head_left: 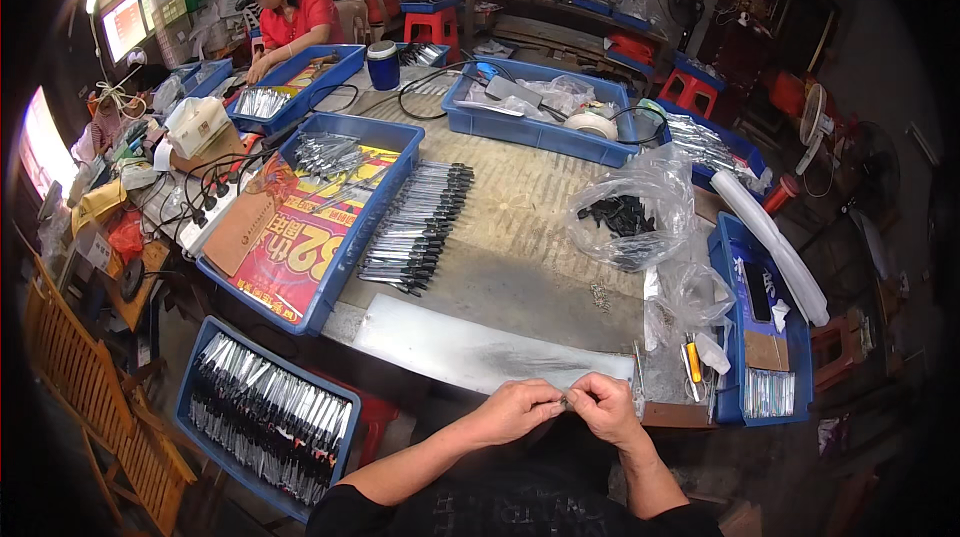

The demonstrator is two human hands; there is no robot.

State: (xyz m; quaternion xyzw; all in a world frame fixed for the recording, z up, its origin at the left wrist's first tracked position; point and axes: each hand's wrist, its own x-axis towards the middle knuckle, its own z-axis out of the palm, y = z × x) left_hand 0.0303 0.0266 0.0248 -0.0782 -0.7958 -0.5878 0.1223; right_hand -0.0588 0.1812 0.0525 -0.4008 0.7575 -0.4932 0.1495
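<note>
My left hand (525, 409) and my right hand (605, 407) meet at the table's front edge, fingertips pinched together. Between them is a small dark piece, too small to name. Just beyond lies a pale flat sheet (480, 342) along the near edge. Slim pen-like pieces (420, 227), silvery with black ends, lie in a long row on the table, left of centre. Small black parts (618, 219) sit in a clear plastic bag (668, 202) at the right. A scatter of tiny metal bits (600, 297) rests nearer my right hand.
A blue tray (412, 152) holds silvery pieces on printed paper. Another blue tray (350, 407), packed with pen-like pieces, stands lower left. A yellow-handled tool (693, 362) and a blue tray with a phone (752, 287) are at right. Two people (305, 22) sit farther back.
</note>
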